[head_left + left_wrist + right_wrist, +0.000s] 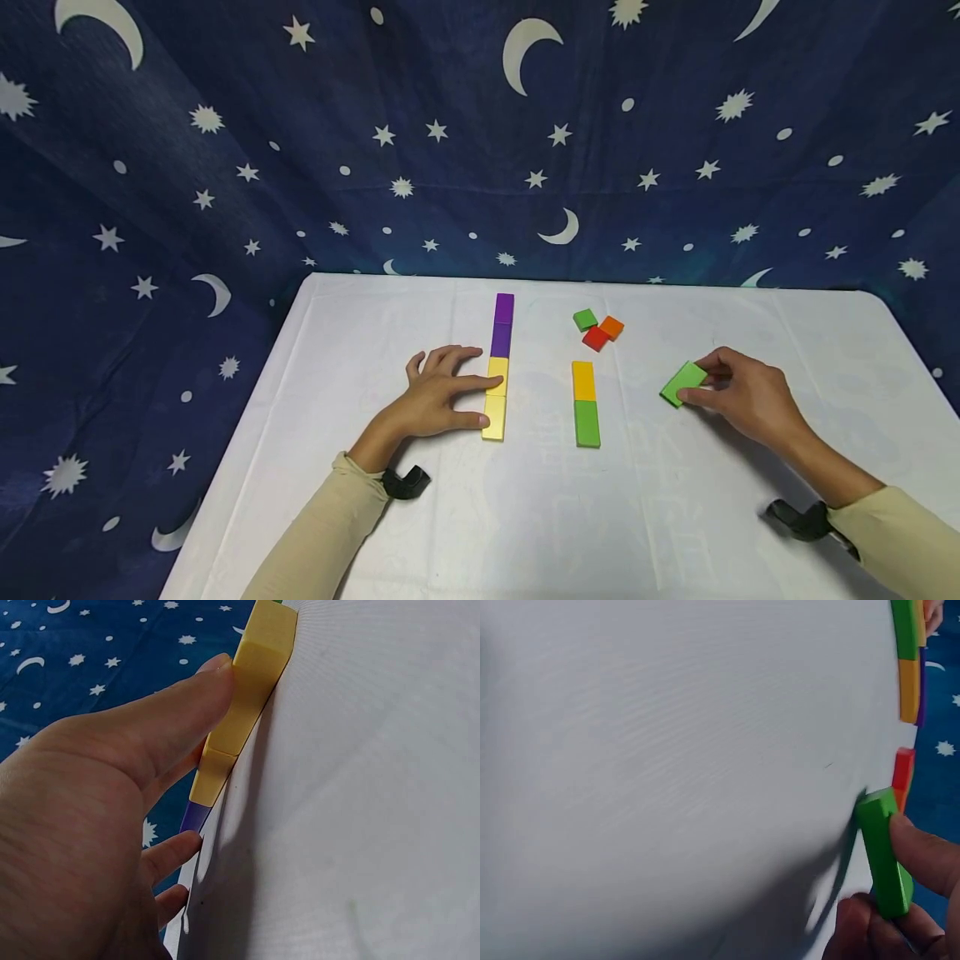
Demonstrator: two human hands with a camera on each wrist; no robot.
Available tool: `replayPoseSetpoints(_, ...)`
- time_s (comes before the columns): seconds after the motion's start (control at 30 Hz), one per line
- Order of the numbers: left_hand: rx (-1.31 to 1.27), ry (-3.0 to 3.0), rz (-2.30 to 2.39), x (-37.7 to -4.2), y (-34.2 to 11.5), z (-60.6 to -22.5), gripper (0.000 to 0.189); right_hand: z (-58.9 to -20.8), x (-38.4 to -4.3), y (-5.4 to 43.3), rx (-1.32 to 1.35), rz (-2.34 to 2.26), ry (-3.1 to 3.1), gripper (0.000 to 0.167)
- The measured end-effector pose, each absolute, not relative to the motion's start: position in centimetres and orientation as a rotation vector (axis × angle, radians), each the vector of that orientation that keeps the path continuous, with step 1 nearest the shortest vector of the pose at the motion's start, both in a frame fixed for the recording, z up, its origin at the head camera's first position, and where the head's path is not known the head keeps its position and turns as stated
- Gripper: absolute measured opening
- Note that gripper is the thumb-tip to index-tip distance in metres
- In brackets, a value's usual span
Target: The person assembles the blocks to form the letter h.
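Two purple blocks [503,323] and two pale yellow blocks [493,418] lie end to end in one straight column. My left hand [431,402] rests at the yellow part, index fingertip on the upper yellow block and thumb against the lower one's left side. The left wrist view shows that thumb along the yellow block [259,682], its fingers extended. On the right, my right hand [753,400] pinches a green rectangular block [685,382] between thumb and fingers. The right wrist view has this green block [883,851] tilted; whether it touches the table is unclear.
Between the hands, an orange-yellow block [583,381] and a green block [587,425] form a shorter column. Behind them sit small green [585,319], red [596,338] and orange [612,327] squares. A starry curtain [450,208] hangs behind the white table [525,533].
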State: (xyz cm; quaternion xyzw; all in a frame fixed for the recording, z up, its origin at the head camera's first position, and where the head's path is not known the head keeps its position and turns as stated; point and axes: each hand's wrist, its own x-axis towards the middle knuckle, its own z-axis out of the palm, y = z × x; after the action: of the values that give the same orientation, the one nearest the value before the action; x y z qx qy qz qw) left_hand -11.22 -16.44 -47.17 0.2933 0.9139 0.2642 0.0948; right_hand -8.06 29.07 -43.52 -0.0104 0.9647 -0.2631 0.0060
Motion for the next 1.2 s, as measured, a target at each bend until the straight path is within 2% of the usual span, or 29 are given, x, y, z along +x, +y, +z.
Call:
replayPoseSetpoints(0.1, 0.865, 2.711, 0.769, -11.2, -16.5, -47.3, 0.06, -43.2, -8.4, 28.5, 0.011, -0.928, 2.944, 0.046)
replayPoseSetpoints(0.3, 0.872, 2.709, 0.775, -11.2, -16.5, -47.3, 0.06, -42.8, -9.7, 26.5, 0.114, -1.188, 2.635, 0.056)
replayPoseSetpoints(0.5, 0.867, 2.709, 0.776, -11.2, -16.4, -47.3, 0.06, -42.7, -11.0, 24.2, 0.172, -1.575, 2.256, 0.045)
replayPoseSetpoints(1.03, 0.869, 2.708, 0.78, -11.2, -16.6, -47.4, 0.059, -41.8, -15.5, 19.2, 0.153, -1.727, 2.058, 0.041)
replayPoseSetpoints(1.2, 0.877, 2.703, 0.785, -11.2, -16.6, -47.3, 0.06, -41.4, -16.7, 17.7, 0.178, -1.621, 2.188, 0.039)
